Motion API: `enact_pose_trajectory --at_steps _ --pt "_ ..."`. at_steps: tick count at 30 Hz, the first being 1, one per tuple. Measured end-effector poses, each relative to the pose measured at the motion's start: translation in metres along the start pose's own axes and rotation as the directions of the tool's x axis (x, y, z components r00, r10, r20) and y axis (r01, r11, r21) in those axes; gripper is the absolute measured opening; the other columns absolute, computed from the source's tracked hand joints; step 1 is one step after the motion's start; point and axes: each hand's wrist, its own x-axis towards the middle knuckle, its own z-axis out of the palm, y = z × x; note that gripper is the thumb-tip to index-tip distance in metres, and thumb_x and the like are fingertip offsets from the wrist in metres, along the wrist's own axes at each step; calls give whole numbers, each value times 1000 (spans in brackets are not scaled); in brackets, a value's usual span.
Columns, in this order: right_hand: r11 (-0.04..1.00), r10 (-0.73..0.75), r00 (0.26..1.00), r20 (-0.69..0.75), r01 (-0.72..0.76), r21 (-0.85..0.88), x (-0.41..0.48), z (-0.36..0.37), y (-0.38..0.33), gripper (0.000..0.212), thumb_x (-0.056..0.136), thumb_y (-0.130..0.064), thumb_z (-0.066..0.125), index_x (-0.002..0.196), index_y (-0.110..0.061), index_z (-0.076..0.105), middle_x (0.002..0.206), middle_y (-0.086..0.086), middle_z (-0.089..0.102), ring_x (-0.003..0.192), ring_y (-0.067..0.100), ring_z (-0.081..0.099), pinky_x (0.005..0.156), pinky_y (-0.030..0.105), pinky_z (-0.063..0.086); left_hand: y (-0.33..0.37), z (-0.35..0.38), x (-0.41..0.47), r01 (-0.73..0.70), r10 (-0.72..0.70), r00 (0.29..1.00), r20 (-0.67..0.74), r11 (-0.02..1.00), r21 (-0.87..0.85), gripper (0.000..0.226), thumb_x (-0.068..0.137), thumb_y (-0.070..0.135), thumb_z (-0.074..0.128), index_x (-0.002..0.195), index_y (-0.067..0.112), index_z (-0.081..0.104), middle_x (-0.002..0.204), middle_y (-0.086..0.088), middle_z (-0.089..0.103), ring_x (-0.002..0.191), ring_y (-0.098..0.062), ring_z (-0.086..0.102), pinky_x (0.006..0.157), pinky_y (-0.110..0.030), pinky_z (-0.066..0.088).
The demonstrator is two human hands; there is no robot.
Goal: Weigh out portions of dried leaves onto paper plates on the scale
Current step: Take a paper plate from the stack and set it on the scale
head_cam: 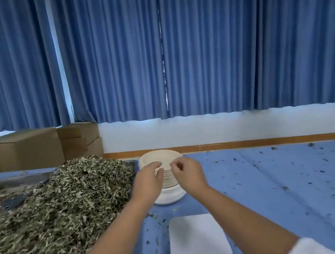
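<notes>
Plates [160, 160] sat in one tall stack at 12 o'clock from the scale [199, 241], well apart from it, so nothing was on the scale's white top. Both arms reached forward to the stack.

The left hand [149, 184] was on the 9 o'clock side of the stack, fingers [157, 168] curled around the upper plates and touching their edges. The right hand [191, 177] was on the 3 o'clock side, its thumb and first finger closed in a small pinch right at the rim of the top plates and the other fingers curled loosely behind. It's a bit blurry, so I couldn't tell how many plates that pinch had.

The leaves [55, 209] were a huge grey-green heap at 9 o'clock of the stack, just beside it, piled in a metal tray [18, 181] whose bare floor showed at the far left. Loose bits of leaf were scattered all over the blue surface [278, 175], mostly out toward 3 o'clock.

Further back, at about 10 o'clock, brown boxes [22, 150] stood against the wall, and blue curtains [215, 43] hung across the whole back.
</notes>
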Motion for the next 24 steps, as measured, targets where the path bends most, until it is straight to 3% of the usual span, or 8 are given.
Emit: enact_pose_trajectory --at_steps 3,5,7,10,12,15,19,24 --pt "983 -74 977 199 106 -151 25 19 -2 29 96 -16 50 119 -13 65 122 2 64 113 18 56 93 27 42 -14 8 25 -63 51 996 70 982 178 40 100 19 40 140 15 45 141 -5 50 128 -21 46 103 -31 37" --pt "948 -41 942 334 143 -285 45 25 -4 32 98 -18 46 124 -12 63 130 5 59 121 22 52 98 32 41 -23 5 42 -98 40 982 184 942 320 42 100 17 37 142 14 41 142 -6 47 132 -22 41 107 -36 33" --pt "907 39 912 408 139 -397 58 28 2 25 97 -19 45 97 -12 69 102 9 66 99 26 57 83 35 44 -32 5 56 -123 -12 958 287 886 447 36 99 14 35 133 13 48 133 -7 54 129 -23 43 107 -38 30" --pt "891 87 894 439 127 -436 66 30 12 39 97 -20 42 58 -20 37 63 1 38 68 21 37 67 33 26 -39 5 69 -173 -50 922 383 833 525 26 99 15 35 110 14 58 115 -5 60 114 -25 52 100 -41 34" --pt "907 87 872 482 131 -400 70 31 19 42 99 -28 44 59 -17 42 60 0 37 68 19 37 70 34 25 -43 7 74 -208 -15 924 383 820 533 28 100 20 35 110 17 61 113 -4 61 112 -24 52 100 -41 35" --pt "938 55 855 516 133 -321 74 30 28 31 97 -37 51 87 -17 73 79 1 64 81 15 51 77 36 36 -48 5 79 -223 36 929 368 848 481 28 99 25 40 110 24 66 109 -1 64 107 -23 55 91 -36 42" --pt "967 46 870 491 84 -241 80 31 30 17 93 -35 61 93 -27 76 91 -16 68 99 13 60 94 38 46 -47 -1 85 -138 -40 911 410 908 395 30 95 25 45 116 29 66 120 7 64 114 -20 54 94 -34 43" --pt "978 19 893 450 78 -195 86 32 28 16 92 -33 63 94 -24 77 88 -13 67 92 12 59 89 36 49 -42 1 90 -106 -35 947 318 904 414 29 96 30 45 115 32 67 124 8 63 122 -21 48 104 -34 35"
